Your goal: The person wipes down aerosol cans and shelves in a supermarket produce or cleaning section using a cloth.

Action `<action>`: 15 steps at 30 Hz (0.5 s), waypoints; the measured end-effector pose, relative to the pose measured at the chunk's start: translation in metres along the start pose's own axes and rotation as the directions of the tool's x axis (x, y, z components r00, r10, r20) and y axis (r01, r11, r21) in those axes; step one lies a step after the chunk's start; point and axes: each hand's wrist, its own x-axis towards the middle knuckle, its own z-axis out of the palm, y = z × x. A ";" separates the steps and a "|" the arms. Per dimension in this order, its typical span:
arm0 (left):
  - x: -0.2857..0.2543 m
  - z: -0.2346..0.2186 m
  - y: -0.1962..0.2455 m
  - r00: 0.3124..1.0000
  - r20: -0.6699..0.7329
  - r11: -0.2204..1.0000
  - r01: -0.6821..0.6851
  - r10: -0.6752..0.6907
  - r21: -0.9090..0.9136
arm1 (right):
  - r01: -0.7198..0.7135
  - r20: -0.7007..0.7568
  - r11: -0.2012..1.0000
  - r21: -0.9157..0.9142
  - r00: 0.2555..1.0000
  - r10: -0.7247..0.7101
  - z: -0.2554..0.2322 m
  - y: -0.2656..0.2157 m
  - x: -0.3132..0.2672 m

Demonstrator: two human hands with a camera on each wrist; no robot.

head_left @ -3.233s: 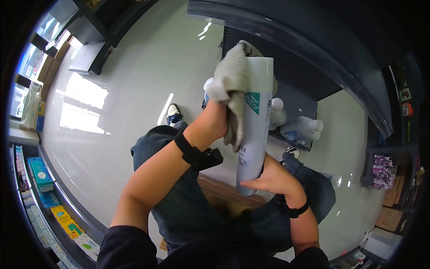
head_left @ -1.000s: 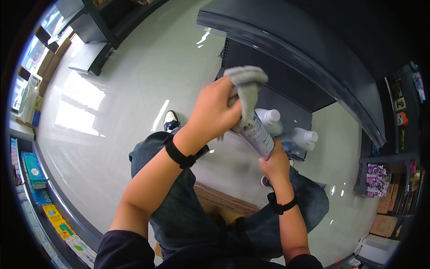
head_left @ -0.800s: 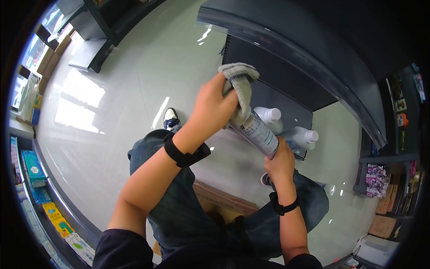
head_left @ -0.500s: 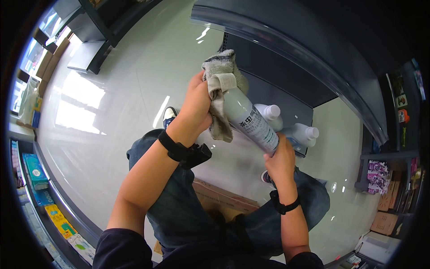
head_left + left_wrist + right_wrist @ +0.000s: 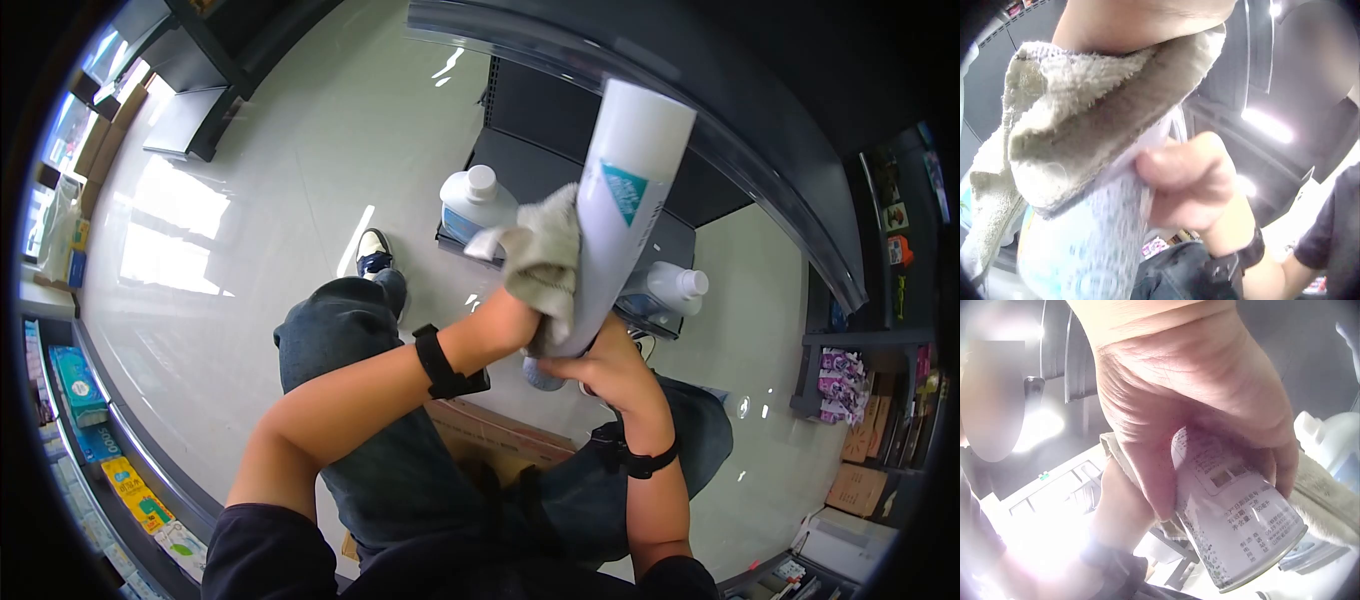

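A tall white spray can [image 5: 610,220] with a teal label leans up and to the right in the head view, its cap end uppermost. My right hand [image 5: 622,372] grips its lower end; in the right wrist view the thumb and fingers of that hand [image 5: 1191,394] wrap the can [image 5: 1235,519]. My left hand [image 5: 508,322] holds a grey-white cloth [image 5: 543,262] against the can's left side. In the left wrist view the cloth [image 5: 1085,119] covers part of the can [image 5: 1091,237], and most of the left hand's fingers are hidden.
White bottles [image 5: 479,205] [image 5: 664,290] stand on a low dark shelf beyond the can. A dark shelf edge [image 5: 560,62] arches above. Between the legs lies a cardboard box [image 5: 505,432]. Packaged goods [image 5: 135,490] line a shelf at left.
The can has swung more upright and turned, showing its teal label. My left hand and the cloth have moved down and right along it, uncovering a bottle at the shelf's left.
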 end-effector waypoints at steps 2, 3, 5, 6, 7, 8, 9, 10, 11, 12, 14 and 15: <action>-0.006 0.007 -0.002 0.994 0.107 0.981 -0.049 0.029 0.189 | -0.026 -0.038 1.000 0.013 0.999 0.026 -0.009 -0.001 0.000; -0.011 0.018 0.004 0.990 0.140 1.000 0.008 -0.006 -0.018 | -0.048 -0.073 0.999 0.026 0.996 0.050 -0.014 -0.002 -0.001; -0.008 0.031 0.012 0.982 0.186 0.972 0.076 -0.034 -0.222 | -0.135 -0.063 0.990 0.044 0.988 0.138 -0.022 0.002 -0.004; -0.002 0.036 0.014 0.981 0.132 0.989 -0.143 0.145 -0.023 | -0.047 -0.129 0.997 -0.056 0.991 0.039 -0.022 0.016 -0.003; 0.001 0.039 0.015 0.938 0.115 0.921 -0.344 0.327 0.182 | 0.035 -0.183 0.986 -0.161 0.981 -0.064 -0.023 0.025 -0.003; 0.001 0.040 0.008 0.934 0.048 0.929 -0.357 0.354 0.094 | -0.043 -0.179 0.983 -0.177 0.984 0.011 -0.020 0.010 -0.008; 0.002 0.040 0.009 0.935 0.051 0.930 -0.355 0.351 0.092 | -0.046 -0.182 0.984 -0.175 0.983 0.014 -0.015 0.006 -0.009; 0.006 0.038 0.010 0.939 0.032 0.937 -0.345 0.344 0.051 | -0.075 -0.204 0.990 -0.118 0.978 0.050 -0.009 0.003 -0.009; 0.010 0.035 0.012 0.942 0.013 0.942 -0.335 0.335 0.010 | -0.103 -0.224 0.993 -0.060 0.971 0.087 -0.005 0.002 -0.009; 0.015 0.031 0.014 0.931 0.048 0.929 -0.364 0.362 0.060 | -0.100 -0.233 0.989 -0.106 0.970 0.073 -0.003 0.002 -0.010; 0.020 0.030 0.019 0.927 0.009 0.912 -0.371 0.376 0.175 | -0.065 -0.193 0.989 -0.131 0.980 0.039 0.000 0.013 -0.009; 0.021 0.030 0.020 0.917 -0.032 0.882 -0.371 0.397 0.291 | -0.026 -0.149 0.987 -0.157 0.989 0.003 0.002 0.018 -0.008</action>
